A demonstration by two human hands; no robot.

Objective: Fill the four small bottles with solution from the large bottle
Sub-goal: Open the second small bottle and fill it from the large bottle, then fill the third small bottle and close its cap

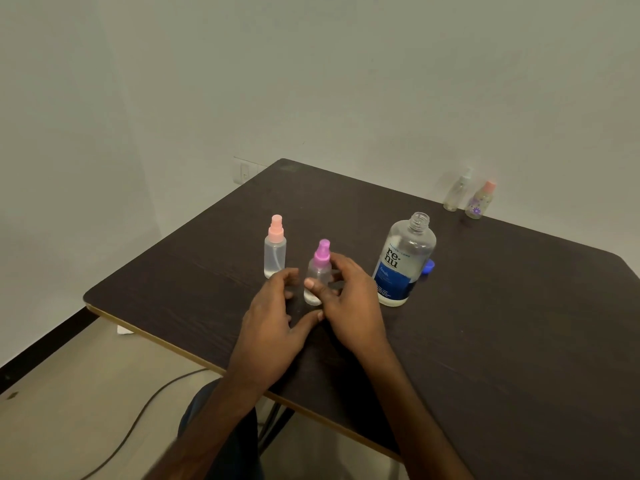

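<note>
Standing upright, the purple-capped bottle (322,253) is held in right grip (349,299); left grip (273,320) released.

The large bottle (405,261) is clear, glossy plastic with a smooth blue label. Left of it, the pink-capped bottle (275,252) and the purple-capped bottle (319,270) are frosted translucent plastic. Beneath it, the table (485,323) is matt dark wood-grain.
</note>
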